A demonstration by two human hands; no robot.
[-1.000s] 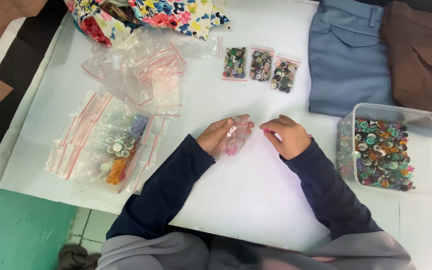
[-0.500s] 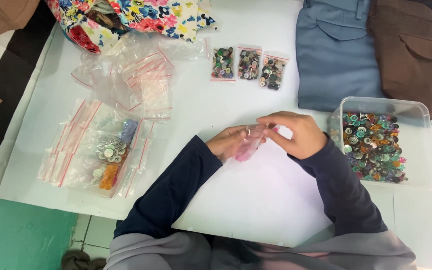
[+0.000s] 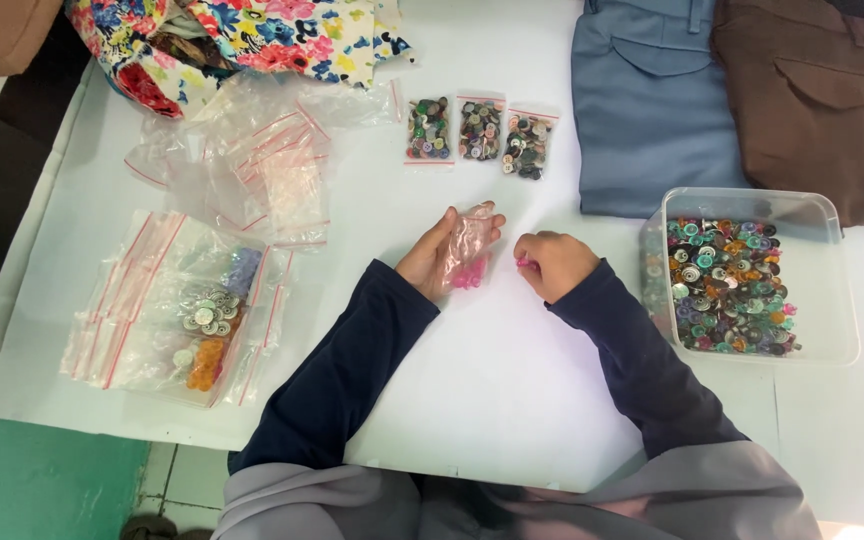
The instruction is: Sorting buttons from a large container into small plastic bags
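Buttons being sorted into small zip bags at a white table [image 3: 512, 400]. Left hand [image 3: 444, 255] palm up, fingers curled loosely around a small clear bag [image 3: 472, 240]; pink buttons [image 3: 469, 274] sit in its lower end, bag raised slightly off the table and just left of the other hand. Right hand [image 3: 553, 263] closed to a pinch, something small and pink [image 3: 525, 263] at the fingertips, probably one more button; hand near the bag but not touching it. Clear plastic tub [image 3: 832, 290] to the right, well stocked with mixed-colour buttons [image 3: 727, 285]. Three filled bags [image 3: 479, 132] lie in a row at the far side of the table, each with dark mixed buttons, apparently finished. On the left, a flat stack of bags [image 3: 167, 310] with white, orange and pale purple buttons inside, also seemingly done. Beyond it, a loose heap of empty bags [image 3: 262, 165]. Judgement: sorting partway through, with several bags filled, the pink one in hand only lightly loaded, and the tub far from emptied. Folded blue cloth [image 3: 642, 100], brown cloth [image 3: 812, 90] and floral fabric [image 3: 252, 30] along the far edge.
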